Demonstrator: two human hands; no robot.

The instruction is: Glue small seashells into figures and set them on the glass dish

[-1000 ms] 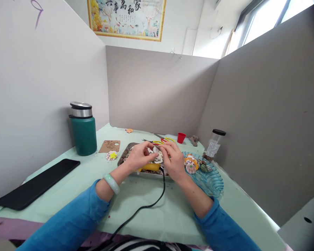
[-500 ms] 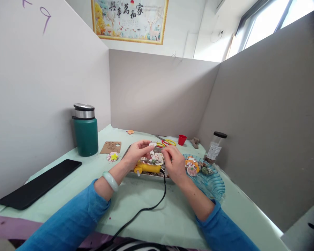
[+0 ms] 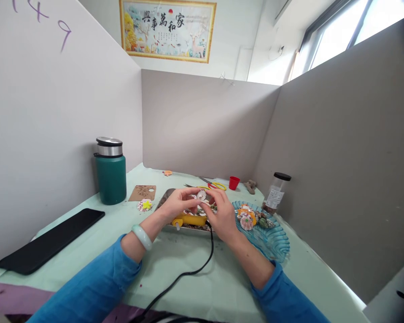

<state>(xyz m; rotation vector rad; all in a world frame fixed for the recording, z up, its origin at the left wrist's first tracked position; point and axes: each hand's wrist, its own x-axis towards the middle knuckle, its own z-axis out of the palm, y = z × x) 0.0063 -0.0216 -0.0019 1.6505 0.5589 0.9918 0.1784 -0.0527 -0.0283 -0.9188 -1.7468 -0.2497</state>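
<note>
My left hand (image 3: 179, 204) and my right hand (image 3: 221, 214) meet above a metal tray (image 3: 164, 197) of seashells. Between their fingertips is a small whitish seashell (image 3: 201, 195), pinched from both sides. Below my hands a yellow hot glue gun (image 3: 192, 220) lies across the front of the tray, its black cord (image 3: 188, 272) trailing toward me. My hands hide part of the tray's contents. Right of my right hand, a blue scalloped glass plate (image 3: 272, 242) carries shell pieces, among them a pink scallop shell (image 3: 247, 221).
A green thermos (image 3: 110, 179), a black flat slab (image 3: 54, 240), a brown card (image 3: 143, 193) and a yellow-starred shell disc (image 3: 144, 205) lie left. Behind the tray are scissors (image 3: 217, 185) and a red cup (image 3: 234, 183). A black-lidded jar (image 3: 276, 195) leans by the right partition (image 3: 340, 157).
My right hand has moved left and closed in on the shell by my left hand, so both now hold it. The view has tilted slightly upward.
</note>
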